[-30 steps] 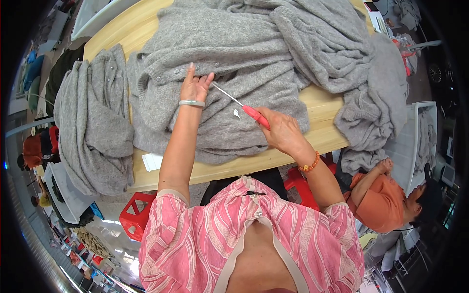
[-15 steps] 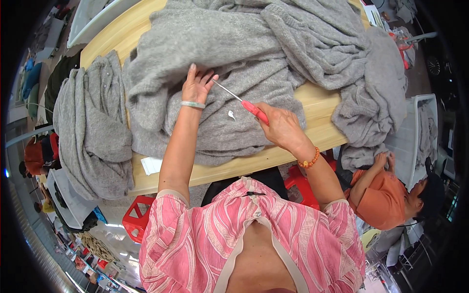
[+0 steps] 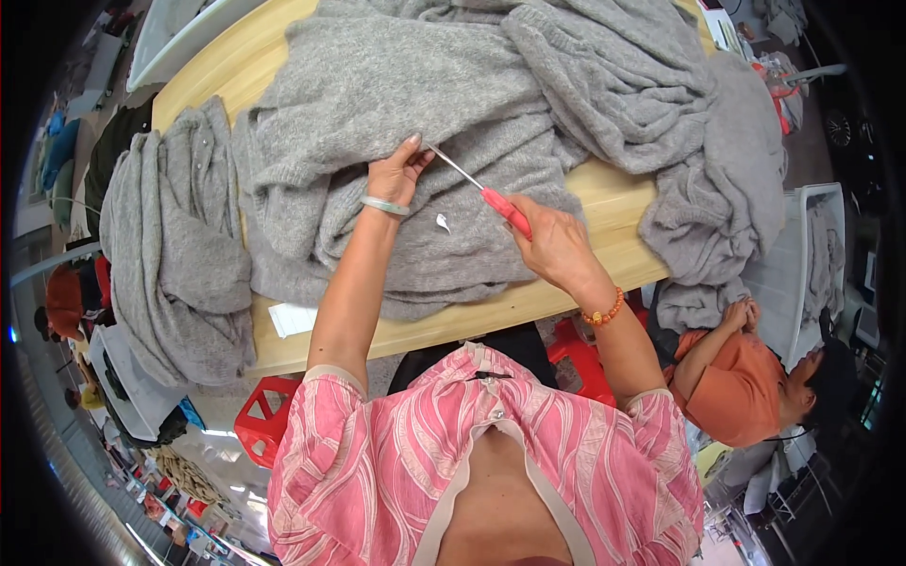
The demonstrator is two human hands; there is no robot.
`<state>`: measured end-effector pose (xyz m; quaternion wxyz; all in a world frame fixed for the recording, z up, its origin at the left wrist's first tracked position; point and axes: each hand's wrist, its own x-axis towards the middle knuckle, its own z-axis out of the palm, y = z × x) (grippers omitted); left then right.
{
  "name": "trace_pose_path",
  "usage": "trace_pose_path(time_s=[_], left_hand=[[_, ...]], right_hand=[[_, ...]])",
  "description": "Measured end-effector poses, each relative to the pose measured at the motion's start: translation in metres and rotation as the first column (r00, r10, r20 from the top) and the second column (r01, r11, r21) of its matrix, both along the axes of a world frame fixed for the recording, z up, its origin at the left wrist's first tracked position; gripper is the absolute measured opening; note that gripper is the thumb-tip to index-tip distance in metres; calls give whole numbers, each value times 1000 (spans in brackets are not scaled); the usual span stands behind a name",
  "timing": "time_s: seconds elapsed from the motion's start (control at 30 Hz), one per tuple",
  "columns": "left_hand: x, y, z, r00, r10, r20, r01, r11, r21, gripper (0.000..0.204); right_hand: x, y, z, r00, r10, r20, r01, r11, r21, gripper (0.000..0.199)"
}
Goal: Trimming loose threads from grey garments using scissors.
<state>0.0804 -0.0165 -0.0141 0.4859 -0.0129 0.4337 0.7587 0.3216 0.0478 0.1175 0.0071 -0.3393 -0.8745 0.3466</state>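
Observation:
A grey knitted garment (image 3: 368,90) lies spread in folds on the wooden table in front of me. My left hand (image 3: 398,174), with a pale bangle at its wrist, is closed at an edge of the knit, its thumb and fingers pinching the fabric. My right hand (image 3: 559,247) grips the pinkish-red handle of a thin metal-shafted tool (image 3: 507,211). The shaft slants up and left, and its tip is beside my left fingertips; the tip's shape is too small to tell. Below my left hand, a small white tag (image 3: 443,223) lies on the grey knit.
More grey knitwear is heaped at the left (image 3: 175,245) and the far right (image 3: 618,90) of the wooden table (image 3: 618,212). A white paper (image 3: 291,320) lies near the front edge. Red stools (image 3: 267,415) stand below. A co-worker in orange (image 3: 736,387) sits at my right, beside a white bin (image 3: 798,269).
My left hand has moved slightly right and gone from spread fingers to a pinch on the knit edge. My right hand and the tool have shifted a little to the right and down.

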Motion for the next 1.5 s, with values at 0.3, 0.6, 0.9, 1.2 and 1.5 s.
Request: trace_pose_path(time_s=[0.3,0.6,0.9,1.2,1.5], left_hand=[[8,-18,16,999,9,-54,-13,996,-84,25],[-65,-135,50,-60,-367,-928,-627,738,-251,65],[-145,-219,53,878,-41,-478,-181,894,-410,44],[-135,-325,264,807,-29,-590,-585,106,-804,26],[-47,-163,293,391,-172,-904,-123,964,-237,26]], right_hand=[[10,-9,15,976,120,182,-120,993,-10,26],[41,-5,-3,995,-23,100,19,999,41,26],[-6,-26,-14,974,213,76,-208,976,-68,17],[-88,-59,60,798,564,-213,-511,820,260,20],[1,12,97,419,503,-756,-123,856,501,27]])
